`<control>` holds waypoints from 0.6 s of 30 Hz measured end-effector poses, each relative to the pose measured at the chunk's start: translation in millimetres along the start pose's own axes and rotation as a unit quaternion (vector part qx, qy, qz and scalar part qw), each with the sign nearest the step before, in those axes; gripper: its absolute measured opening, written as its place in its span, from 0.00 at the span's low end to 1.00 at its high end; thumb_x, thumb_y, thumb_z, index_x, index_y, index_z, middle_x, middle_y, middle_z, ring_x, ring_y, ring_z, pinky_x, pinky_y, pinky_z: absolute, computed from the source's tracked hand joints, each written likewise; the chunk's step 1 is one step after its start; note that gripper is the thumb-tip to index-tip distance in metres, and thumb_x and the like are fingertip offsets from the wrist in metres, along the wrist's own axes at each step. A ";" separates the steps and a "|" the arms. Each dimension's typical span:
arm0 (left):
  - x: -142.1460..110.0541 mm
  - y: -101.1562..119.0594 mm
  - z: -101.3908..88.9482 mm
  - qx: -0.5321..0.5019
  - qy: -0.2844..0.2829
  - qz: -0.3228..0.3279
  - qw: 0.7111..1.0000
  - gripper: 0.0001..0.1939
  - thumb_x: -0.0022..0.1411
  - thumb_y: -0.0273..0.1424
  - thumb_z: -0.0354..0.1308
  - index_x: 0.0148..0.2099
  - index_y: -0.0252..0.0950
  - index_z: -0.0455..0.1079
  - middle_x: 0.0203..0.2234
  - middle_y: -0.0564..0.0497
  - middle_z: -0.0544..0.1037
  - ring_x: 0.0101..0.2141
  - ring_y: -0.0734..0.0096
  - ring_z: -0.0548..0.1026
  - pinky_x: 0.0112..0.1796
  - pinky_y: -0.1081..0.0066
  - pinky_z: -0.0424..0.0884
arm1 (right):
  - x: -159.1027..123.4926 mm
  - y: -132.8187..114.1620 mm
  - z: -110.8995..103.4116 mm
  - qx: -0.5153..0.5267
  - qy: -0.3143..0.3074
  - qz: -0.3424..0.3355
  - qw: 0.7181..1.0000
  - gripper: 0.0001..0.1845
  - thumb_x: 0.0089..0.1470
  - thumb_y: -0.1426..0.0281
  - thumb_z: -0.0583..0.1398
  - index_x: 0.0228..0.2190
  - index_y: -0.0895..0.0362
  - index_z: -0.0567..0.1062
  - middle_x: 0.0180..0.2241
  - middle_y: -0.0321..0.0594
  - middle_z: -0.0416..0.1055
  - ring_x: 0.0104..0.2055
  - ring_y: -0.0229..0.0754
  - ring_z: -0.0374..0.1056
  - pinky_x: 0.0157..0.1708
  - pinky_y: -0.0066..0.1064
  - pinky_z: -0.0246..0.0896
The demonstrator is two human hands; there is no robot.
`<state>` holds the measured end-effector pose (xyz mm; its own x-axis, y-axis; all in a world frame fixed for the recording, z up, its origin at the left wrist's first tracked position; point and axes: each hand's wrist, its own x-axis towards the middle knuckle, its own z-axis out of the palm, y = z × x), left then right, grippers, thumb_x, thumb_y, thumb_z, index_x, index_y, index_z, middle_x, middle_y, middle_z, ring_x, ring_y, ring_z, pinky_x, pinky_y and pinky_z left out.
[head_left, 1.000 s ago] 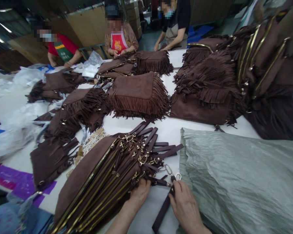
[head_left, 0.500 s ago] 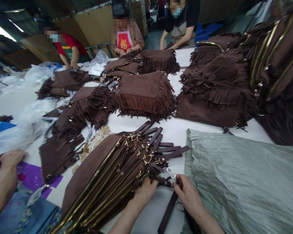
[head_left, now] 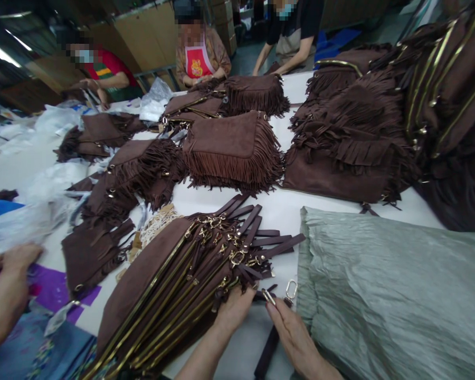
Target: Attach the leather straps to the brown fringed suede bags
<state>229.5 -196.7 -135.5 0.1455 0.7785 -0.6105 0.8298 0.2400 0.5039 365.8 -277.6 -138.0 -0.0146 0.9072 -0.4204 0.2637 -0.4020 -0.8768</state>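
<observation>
A fanned stack of brown suede bags [head_left: 170, 295] with gold zippers and short straps lies at the near edge of the white table [head_left: 279, 211]. My left hand [head_left: 234, 310] rests closed on the nearest bag's end, by its ring. My right hand [head_left: 293, 332] pinches a dark brown strap [head_left: 267, 351] that carries a silver clasp [head_left: 291, 290]. The clasp sits just right of the bag's hardware. The strap hangs down toward me.
A crinkled grey-green sack [head_left: 388, 295] covers the table's right side. Fringed brown bags [head_left: 233, 150] lie in piles across the middle and tall stacks [head_left: 439, 89] rise at right. Three people work at the far edge. Another person's hand [head_left: 11, 264] is at left.
My right hand has shifted the strap's clasp: it went from beside the bag end toward the left and back right. A co-worker's hand came into view at left.
</observation>
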 end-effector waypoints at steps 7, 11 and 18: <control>-7.7 15.7 -9.7 -0.078 -0.051 -0.083 0.992 0.27 0.53 0.46 0.47 0.46 0.31 0.68 0.47 0.41 0.71 0.51 0.55 0.64 0.52 0.60 0.55 | 1.6 7.3 9.2 0.108 -0.016 0.040 0.993 0.22 0.52 0.50 0.46 0.24 0.54 0.65 0.19 0.31 0.61 0.21 0.36 0.58 0.20 0.27 0.52; -8.5 11.8 -8.9 -0.089 -0.051 -0.091 0.991 0.28 0.52 0.48 0.47 0.46 0.32 0.69 0.47 0.42 0.71 0.49 0.55 0.66 0.50 0.61 0.56 | 11.9 13.1 17.8 0.212 -0.078 0.121 0.967 0.28 0.46 0.43 0.46 0.23 0.55 0.64 0.14 0.27 0.55 0.13 0.30 0.48 0.13 0.25 0.42; -4.5 -0.8 -1.3 -0.075 -0.052 -0.099 0.991 0.27 0.52 0.44 0.47 0.46 0.28 0.68 0.44 0.40 0.72 0.46 0.58 0.69 0.47 0.66 0.60 | 15.8 7.0 21.8 0.139 -0.068 0.072 0.985 0.18 0.51 0.54 0.47 0.30 0.55 0.63 0.18 0.30 0.63 0.15 0.34 0.58 0.14 0.26 0.53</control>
<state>227.5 -199.6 -132.4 0.0479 0.6455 -0.7623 0.7599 0.4718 0.4472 346.4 -268.8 -155.9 -0.1312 0.8211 -0.5555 -0.0022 -0.5606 -0.8281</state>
